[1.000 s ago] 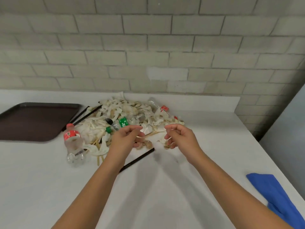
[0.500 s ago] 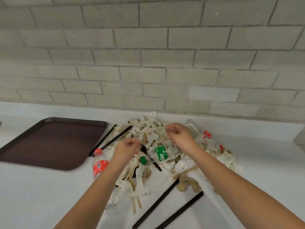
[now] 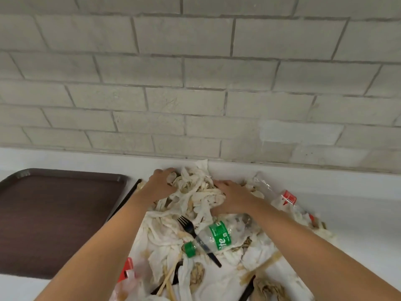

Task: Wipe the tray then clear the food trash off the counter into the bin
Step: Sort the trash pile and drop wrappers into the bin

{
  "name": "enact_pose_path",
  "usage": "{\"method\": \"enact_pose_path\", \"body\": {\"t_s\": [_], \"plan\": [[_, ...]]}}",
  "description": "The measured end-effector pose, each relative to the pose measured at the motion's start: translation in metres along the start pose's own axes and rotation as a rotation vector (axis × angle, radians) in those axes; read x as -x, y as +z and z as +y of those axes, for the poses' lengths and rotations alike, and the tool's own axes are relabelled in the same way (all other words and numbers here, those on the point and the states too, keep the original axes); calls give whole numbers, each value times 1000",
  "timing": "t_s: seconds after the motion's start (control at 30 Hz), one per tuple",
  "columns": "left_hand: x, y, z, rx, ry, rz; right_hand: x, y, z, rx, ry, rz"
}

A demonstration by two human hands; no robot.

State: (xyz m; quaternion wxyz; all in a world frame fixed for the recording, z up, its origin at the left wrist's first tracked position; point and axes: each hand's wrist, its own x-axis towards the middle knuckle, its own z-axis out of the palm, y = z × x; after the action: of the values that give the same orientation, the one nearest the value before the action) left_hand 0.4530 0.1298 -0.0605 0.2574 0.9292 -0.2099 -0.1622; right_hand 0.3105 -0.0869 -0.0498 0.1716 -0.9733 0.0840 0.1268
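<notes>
A heap of soiled white napkins (image 3: 169, 240) lies on the white counter (image 3: 360, 205) against the brick wall. My left hand (image 3: 161, 183) curls over the heap's far left edge and grips napkins there. My right hand (image 3: 233, 197) lies on the heap's far middle, fingers and thumb closed round a bunch of napkins. Just below my right hand, a clear bottle with a green label (image 3: 217, 235) and a black plastic fork (image 3: 187, 225) rest on the heap. The brown tray (image 3: 54, 213) sits to the left, with nothing on it.
A clear bottle with a red cap (image 3: 286, 197) lies at the heap's right edge, and another red-labelled bottle (image 3: 128, 271) at the lower left. A black straw (image 3: 128, 197) lies beside the tray. Wooden sticks and brown crumpled paper (image 3: 269, 287) are mixed in near me.
Both hands have reached forward from above the heap's near side to its far part and closed on napkins. The view has moved closer and left; the blue cloth is out of sight.
</notes>
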Motion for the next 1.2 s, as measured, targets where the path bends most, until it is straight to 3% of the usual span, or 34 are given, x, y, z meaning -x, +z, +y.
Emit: {"method": "enact_pose_path", "body": {"t_s": [0.1,0.2,0.3,0.37,0.43,0.53,0.6,0.83,1.03,1.2], "plan": [[-12,11,-3,16,5,-90,-11,6,3,114,10,33],[-18,17,0,15,33,7,-15,2,6,113,-5,24],[-18,14,4,84,28,44,-14,-10,13,-307,14,20],[-17,12,5,112,28,37,-16,-16,15,-574,79,117],[-16,10,7,90,50,4,-25,-18,19,-450,124,207],[-14,12,11,0,66,7,-34,-16,21,-60,55,46],[-15,14,11,-39,84,80,-38,-17,19,18,30,-8],[-12,6,14,-50,71,330,-43,-18,19,59,16,291],[-1,-11,20,-10,55,489,-31,-27,29,-296,75,502],[37,-21,38,169,51,614,11,-42,38,-587,-48,658]]}}
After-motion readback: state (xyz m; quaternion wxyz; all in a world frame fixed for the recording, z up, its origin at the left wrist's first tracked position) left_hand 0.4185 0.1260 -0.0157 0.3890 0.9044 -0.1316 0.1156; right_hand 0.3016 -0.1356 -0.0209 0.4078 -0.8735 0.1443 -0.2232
